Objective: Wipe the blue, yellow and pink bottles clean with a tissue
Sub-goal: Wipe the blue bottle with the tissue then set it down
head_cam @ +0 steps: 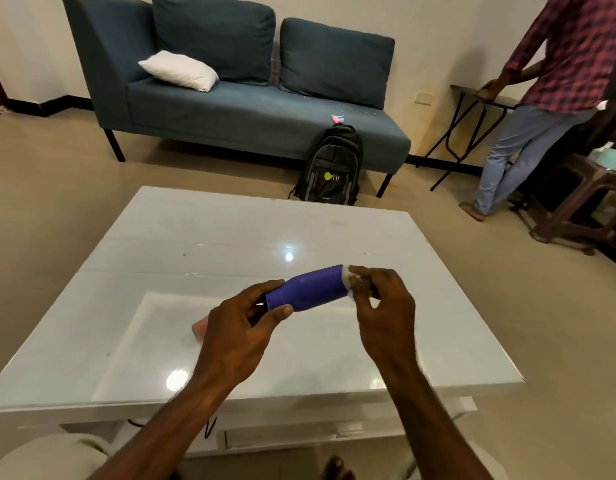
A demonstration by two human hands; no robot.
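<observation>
One backpack (329,168), "PT IT" legible.

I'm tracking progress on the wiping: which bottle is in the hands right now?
The blue bottle: left hand holds it above the table while the right hand presses tissue to its end. The pink one lies on the table, mostly hidden.

I see a warm, fairly dim indoor scene lit from overhead. The glossy white counter (230,237) throws back two bright glare spots and a pale sheen. Straight lines bow toward the frame edges from the wide lens. Focus is soft overall, softest at the bottom edge.
</observation>
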